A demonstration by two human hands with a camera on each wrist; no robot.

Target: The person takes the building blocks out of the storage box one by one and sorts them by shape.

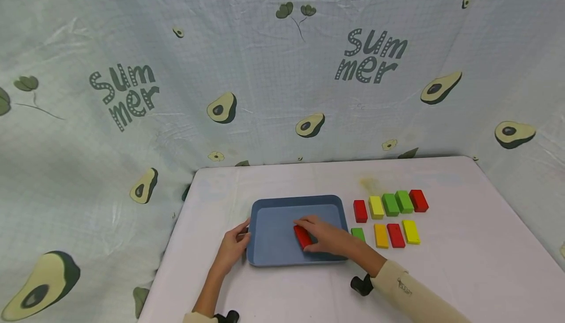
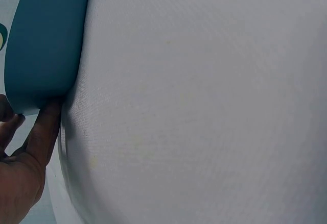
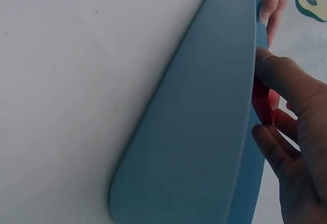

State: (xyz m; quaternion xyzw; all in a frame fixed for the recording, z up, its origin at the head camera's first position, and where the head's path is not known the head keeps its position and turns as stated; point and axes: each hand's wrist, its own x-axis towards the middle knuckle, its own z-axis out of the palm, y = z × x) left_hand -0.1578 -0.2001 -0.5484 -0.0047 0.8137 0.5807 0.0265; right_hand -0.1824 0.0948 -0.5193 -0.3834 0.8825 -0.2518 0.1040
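Note:
A shallow blue tray (image 1: 273, 259) lies on the table. Over its inside, my right hand (image 1: 325, 237) pinches a red block (image 1: 302, 237) between thumb and fingers, the block standing slantwise. From the right wrist, the same red block (image 3: 263, 104) shows behind the tray's wall (image 3: 194, 106), partly covered by my right hand (image 3: 306, 117). At the tray's left side, my left hand (image 1: 231, 248) holds the rim with thumb and fingers. The left wrist view has the fingers of my left hand (image 2: 28, 168) right at the tray's corner (image 2: 46, 81).
To the tray's right, several blocks stand in two rows. The back row includes a red block (image 1: 360, 211), a yellow block (image 1: 376, 207) and green ones; the front row has a green block (image 1: 358, 235) by the tray and an orange block (image 1: 381, 236). A patterned curtain (image 1: 265, 68) hangs behind.

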